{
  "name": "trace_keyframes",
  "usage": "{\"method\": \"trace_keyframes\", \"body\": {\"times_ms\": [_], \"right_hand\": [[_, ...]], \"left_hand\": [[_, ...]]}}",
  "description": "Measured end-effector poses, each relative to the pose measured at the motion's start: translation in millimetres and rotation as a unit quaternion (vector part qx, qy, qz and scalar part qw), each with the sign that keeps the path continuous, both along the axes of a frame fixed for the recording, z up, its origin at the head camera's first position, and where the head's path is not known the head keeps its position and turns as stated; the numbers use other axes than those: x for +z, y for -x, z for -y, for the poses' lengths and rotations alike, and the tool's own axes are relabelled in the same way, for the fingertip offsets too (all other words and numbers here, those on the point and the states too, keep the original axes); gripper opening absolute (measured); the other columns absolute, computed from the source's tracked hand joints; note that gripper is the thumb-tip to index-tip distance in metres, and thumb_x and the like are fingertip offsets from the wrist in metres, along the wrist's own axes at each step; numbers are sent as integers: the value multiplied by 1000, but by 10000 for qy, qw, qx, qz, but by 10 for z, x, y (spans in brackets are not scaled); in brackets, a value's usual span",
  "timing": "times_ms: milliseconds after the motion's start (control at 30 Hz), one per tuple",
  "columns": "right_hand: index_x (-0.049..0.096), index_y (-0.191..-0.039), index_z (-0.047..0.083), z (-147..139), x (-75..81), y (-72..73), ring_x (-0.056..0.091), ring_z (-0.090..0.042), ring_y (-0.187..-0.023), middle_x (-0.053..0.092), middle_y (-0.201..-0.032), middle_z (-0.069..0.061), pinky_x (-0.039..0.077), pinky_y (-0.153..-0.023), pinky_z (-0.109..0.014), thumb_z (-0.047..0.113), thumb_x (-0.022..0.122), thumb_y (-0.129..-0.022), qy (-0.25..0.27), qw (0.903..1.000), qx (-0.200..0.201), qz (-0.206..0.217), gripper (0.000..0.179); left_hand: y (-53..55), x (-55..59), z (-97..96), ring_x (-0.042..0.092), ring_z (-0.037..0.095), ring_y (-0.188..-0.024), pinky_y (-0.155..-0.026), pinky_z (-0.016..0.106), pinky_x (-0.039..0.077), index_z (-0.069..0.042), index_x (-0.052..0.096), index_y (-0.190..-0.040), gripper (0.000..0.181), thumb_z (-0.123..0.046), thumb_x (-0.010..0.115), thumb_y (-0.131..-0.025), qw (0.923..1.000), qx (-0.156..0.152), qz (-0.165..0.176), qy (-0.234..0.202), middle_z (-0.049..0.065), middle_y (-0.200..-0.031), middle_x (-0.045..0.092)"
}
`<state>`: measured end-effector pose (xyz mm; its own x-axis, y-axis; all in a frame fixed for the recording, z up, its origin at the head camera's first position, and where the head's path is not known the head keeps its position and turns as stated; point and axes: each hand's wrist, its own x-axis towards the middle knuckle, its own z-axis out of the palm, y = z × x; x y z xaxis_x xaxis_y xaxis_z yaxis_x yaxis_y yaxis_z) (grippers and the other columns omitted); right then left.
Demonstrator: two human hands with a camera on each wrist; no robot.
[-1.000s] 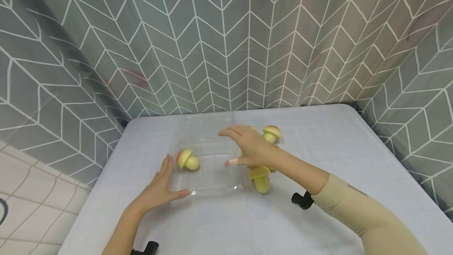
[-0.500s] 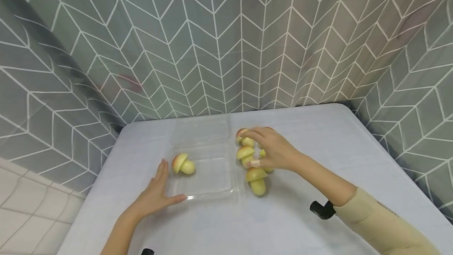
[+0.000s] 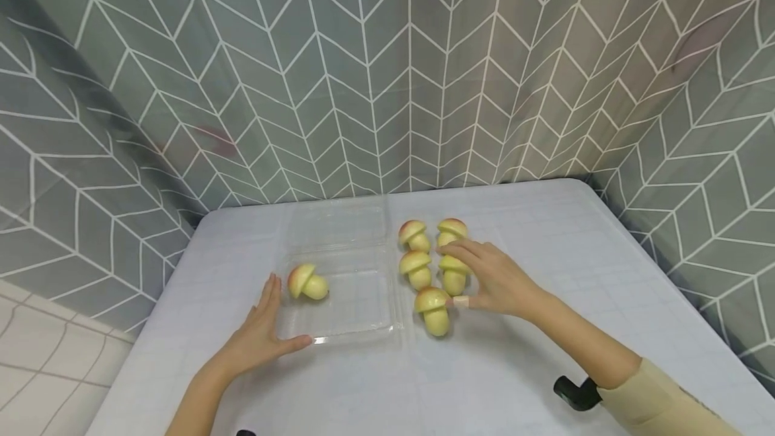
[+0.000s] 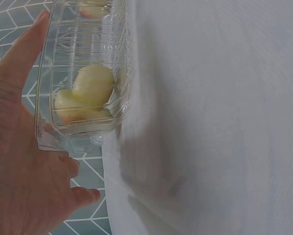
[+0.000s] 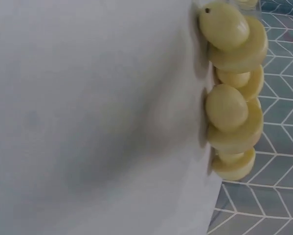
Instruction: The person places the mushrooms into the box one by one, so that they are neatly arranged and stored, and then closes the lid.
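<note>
My left hand (image 3: 257, 328) lies along the front left corner of a clear plastic clamshell box (image 3: 363, 336), fingers straight and thumb at the front rim. Inside the box, at its left, rests a yellow mushroom-shaped piece (image 3: 309, 281) with a reddish cap; it also shows through the box wall in the left wrist view. Over the group to the right of the box is my right hand (image 3: 499, 281), its fingers spread and loosely bent. Its fingertips overlap the right column's mushroom-shaped pieces (image 3: 453, 281), and its thumb reaches the frontmost piece (image 3: 433, 318).
The box's transparent lid (image 3: 336, 221) lies folded back toward the curtain. More mushroom-shaped pieces (image 3: 414, 234) stand close together in two columns. All of it is on a white-covered table (image 3: 545, 214), with a grey patterned curtain (image 3: 387, 73) behind and at the sides.
My right hand has moved right, from above the box's right side to the right column of pieces, uncovering the left column. My left hand stays at the box corner.
</note>
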<state>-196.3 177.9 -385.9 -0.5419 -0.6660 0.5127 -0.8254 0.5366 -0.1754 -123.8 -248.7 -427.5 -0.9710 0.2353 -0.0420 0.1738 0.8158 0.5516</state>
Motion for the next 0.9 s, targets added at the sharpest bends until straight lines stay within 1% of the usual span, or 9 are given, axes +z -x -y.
{"method": "trace_keyframes", "body": {"times_ms": [167, 233, 267, 367, 467, 533, 633, 733, 900], "right_hand": [[53, -134, 15, -27, -144, -74, 56, -22, -113, 55, -129, -3, 48, -79, -40, 41, 90, -59, -56, 9999, 1, 103, 88], [53, -133, 16, -20, -194, -102, 54, -24, -117, 55, -128, -1, 48, -80, -40, 43, 89, -59, -131, 9998, 20, 133, 88], [53, -133, 16, -12, -219, -115, 54, -23, -118, 55, -128, 0, 48, -80, -40, 44, 89, -59, -166, 9998, 39, 143, 87], [55, -131, 17, 29, -287, -137, 53, -19, -119, 56, -126, 3, 48, -83, -39, 49, 87, -60, -242, 9995, 171, 111, 84], [58, -127, 16, 83, -354, -141, 53, -17, -116, 57, -123, 3, 47, -88, -41, 51, 85, -60, -232, 9990, 386, 23, 81], [59, -126, 15, 115, -393, -140, 54, -19, -115, 58, -121, 1, 46, -93, -44, 50, 86, -59, -225, 9985, 493, 5, 80], [60, -124, 14, 152, -453, -147, 55, -25, -115, 59, -121, -2, 45, -95, -48, 50, 86, -59, -302, 9978, 587, 26, 78], [60, -123, 14, 176, -502, -166, 56, -28, -115, 59, -121, -3, 46, -93, -49, 50, 86, -60, -426, 9973, 587, 72, 76], [59, -121, 15, 210, -562, -201, 57, -23, -111, 57, -121, -1, 48, -90, -44, 47, 86, -58, -562, 9970, 522, 88, 76]], "left_hand": [[-17, 4, -2, 4, 50, -140, -105, 69, 12, 11, -3, -149, 125, -55, 75, -76, 10000, 2, 8, -18, 29, -156, -9], [-14, 6, -5, 4, 50, -140, -106, 69, 12, 10, -3, -149, 125, -55, 75, -76, 10000, 14, 12, 2, 29, -156, -9], [-14, 7, -5, 5, 50, -140, -106, 69, 12, 10, -3, -149, 125, -54, 75, -76, 10000, 18, 13, 2, 28, -156, -9], [-4, 10, -8, 5, 50, -140, -106, 69, 12, 10, -3, -149, 124, -54, 75, -76, 10000, 14, 14, 3, 28, -156, -8], [0, 9, -12, 4, 48, -141, -107, 68, 11, 9, -4, -150, 125, -55, 75, -76, 10000, 44, 81, -26, 27, -157, -9], [4, 7, -16, 3, 46, -142, -108, 67, 10, 8, -4, -150, 125, -56, 74, -76, 9999, 70, 115, -23, 26, -157, -10], [9, 7, -18, 3, 46, -142, -107, 67, 11, 8, -4, -150, 125, -56, 74, -76, 9999, 71, 91, -23, 26, -157, -9], [9, 9, -19, 3, 45, -142, -107, 67, 11, 8, -3, -150, 125, -56, 74, -76, 9999, 82, 90, -10, 26, -157, -9], [4, 10, -17, 4, 46, -142, -107, 67, 11, 8, -3, -150, 125, -56, 75, -76, 9998, 105, 144, -24, 25, -157, -10]]}}
